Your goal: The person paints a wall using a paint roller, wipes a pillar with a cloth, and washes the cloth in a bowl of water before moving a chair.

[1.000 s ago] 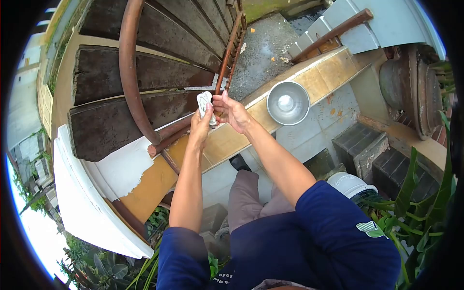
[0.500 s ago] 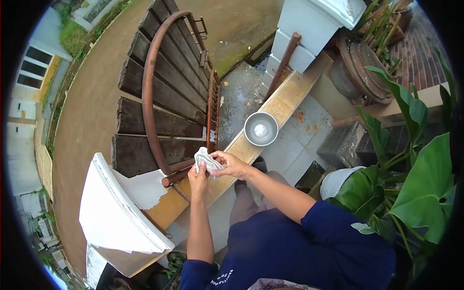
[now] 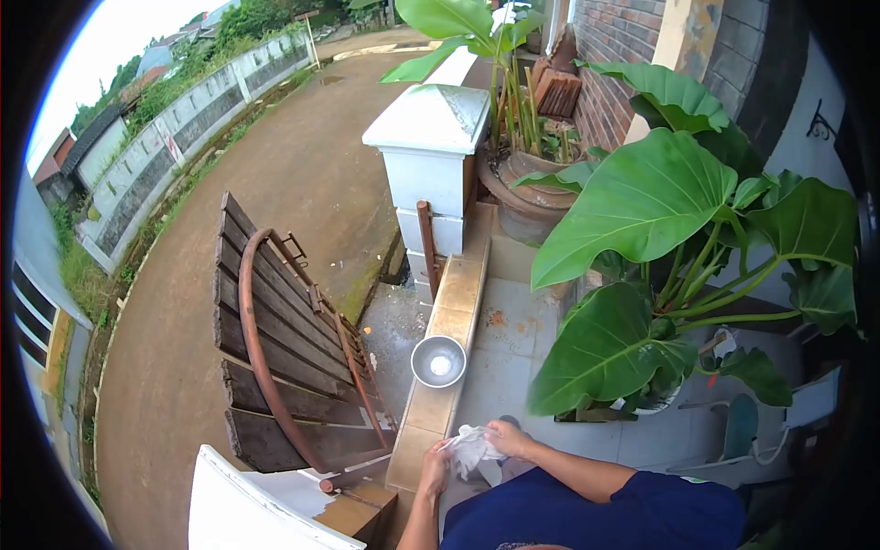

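A crumpled white cloth [image 3: 472,449] is stretched between my two hands, in front of my body. My left hand [image 3: 437,466] pinches its left edge, and my right hand [image 3: 510,439] grips the right side. Just beyond them a round metal bowl [image 3: 423,363] stands upright on the tiled ledge [image 3: 424,409]. Something white lies at the bottom of the bowl; I cannot make out whether it is an object or a reflection.
Left of the ledge stands an open gate of dark slats with a rusty frame [image 3: 259,353]. White pillars [image 3: 431,170] [image 3: 252,509] flank it. Large-leaved plants [image 3: 632,211] crowd the right, near a clay pot [image 3: 522,197]. A brown road [image 3: 183,302] runs beyond.
The cloth was bunched up in both hands and is now spread out between them, with the hands farther apart. My view has tilted up and turned, showing more road and plants.
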The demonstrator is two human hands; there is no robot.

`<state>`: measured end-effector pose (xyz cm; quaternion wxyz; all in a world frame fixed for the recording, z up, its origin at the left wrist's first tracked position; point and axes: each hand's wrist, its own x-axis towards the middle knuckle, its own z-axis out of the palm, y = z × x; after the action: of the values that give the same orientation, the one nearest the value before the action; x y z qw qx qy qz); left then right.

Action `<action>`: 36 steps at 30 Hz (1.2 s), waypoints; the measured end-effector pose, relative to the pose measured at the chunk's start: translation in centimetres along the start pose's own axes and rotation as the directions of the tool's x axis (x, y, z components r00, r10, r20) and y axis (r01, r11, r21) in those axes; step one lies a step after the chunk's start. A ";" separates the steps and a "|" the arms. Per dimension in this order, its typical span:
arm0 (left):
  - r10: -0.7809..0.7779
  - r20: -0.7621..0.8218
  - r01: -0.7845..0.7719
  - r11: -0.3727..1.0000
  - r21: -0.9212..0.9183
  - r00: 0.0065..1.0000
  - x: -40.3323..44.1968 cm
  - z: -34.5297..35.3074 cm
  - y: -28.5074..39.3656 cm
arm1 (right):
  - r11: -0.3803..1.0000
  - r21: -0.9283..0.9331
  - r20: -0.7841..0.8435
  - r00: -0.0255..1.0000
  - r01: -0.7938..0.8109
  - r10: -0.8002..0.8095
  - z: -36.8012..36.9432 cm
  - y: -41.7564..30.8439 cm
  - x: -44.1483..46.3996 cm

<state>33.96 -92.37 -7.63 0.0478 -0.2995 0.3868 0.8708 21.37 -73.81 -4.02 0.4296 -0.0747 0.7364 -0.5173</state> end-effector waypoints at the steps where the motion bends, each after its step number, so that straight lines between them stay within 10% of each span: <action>1: -0.059 0.034 0.055 0.994 0.091 0.998 -0.2 1.5 0.7 | 0.993 -0.114 -0.058 0.997 0.034 -0.041 -0.9 0.9 -0.3; 7: -0.196 0.147 0.015 0.646 0.764 0.970 -1.6 11.8 3.9 | 0.970 -0.106 0.078 0.974 0.220 -0.212 -6.2 -3.6 -8.3; 10: -0.194 0.270 -0.030 0.759 0.650 0.943 2.7 12.0 1.1 | 0.961 0.162 0.052 0.970 0.225 -0.236 -9.9 1.4 -9.7; 13: -0.271 0.321 -0.017 0.739 0.673 0.907 5.0 15.3 -1.5 | 0.977 0.177 -0.132 0.987 0.119 -0.096 -14.0 1.9 -15.3; 15: -0.205 0.426 -0.267 0.529 0.805 0.881 6.9 17.5 -4.2 | 0.916 -0.044 -0.425 0.822 0.399 -0.378 -16.4 6.9 -16.0; 18: -0.089 0.661 -0.655 0.094 0.750 0.745 7.3 23.4 -7.2 | 0.972 0.095 -0.562 0.817 0.217 -0.127 -20.8 8.0 -23.1; 22: -0.425 0.547 -0.561 0.105 0.821 0.721 3.8 34.3 -8.2 | 0.901 0.367 -0.677 0.731 0.232 0.087 -23.5 11.3 -30.5; 25: -0.776 0.462 -0.350 0.329 0.877 0.429 2.9 39.7 -9.6 | 0.750 0.498 -0.765 0.628 0.434 0.145 -23.6 12.6 -35.1; 27: -0.833 0.553 0.048 0.551 0.833 -0.021 1.3 43.2 -9.8 | 0.664 0.527 -0.816 0.534 0.531 0.221 -23.4 14.1 -35.6; 29: -0.747 0.632 -0.909 0.093 0.407 0.206 -1.9 46.5 -10.0 | 0.574 0.557 -0.829 0.439 0.600 0.345 -23.1 16.2 -34.7; 31: -0.624 0.782 -1.000 -0.022 -0.017 0.000 -1.1 47.3 -11.2 | 0.556 0.529 -0.839 0.293 0.641 0.460 -22.5 16.6 -34.0; 32: -0.736 0.677 -0.914 0.283 0.290 -0.013 0.0 48.3 -12.2 | 0.574 0.528 -0.824 0.216 0.626 0.523 -22.4 15.8 -34.4; 33: -0.831 0.540 -0.820 0.209 0.532 0.138 -0.6 49.1 -12.2 | 0.589 0.530 -0.803 0.137 0.610 0.580 -22.2 15.1 -34.4; 36: -0.830 0.557 -0.856 0.280 0.435 0.011 0.2 50.5 -13.3 | 0.570 0.453 -0.793 0.018 0.686 0.609 -21.8 15.2 -33.6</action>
<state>13.55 -47.69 9.99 0.4551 0.5329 0.6415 0.3120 31.78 -33.05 4.21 -0.2656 0.4943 0.4588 -0.6889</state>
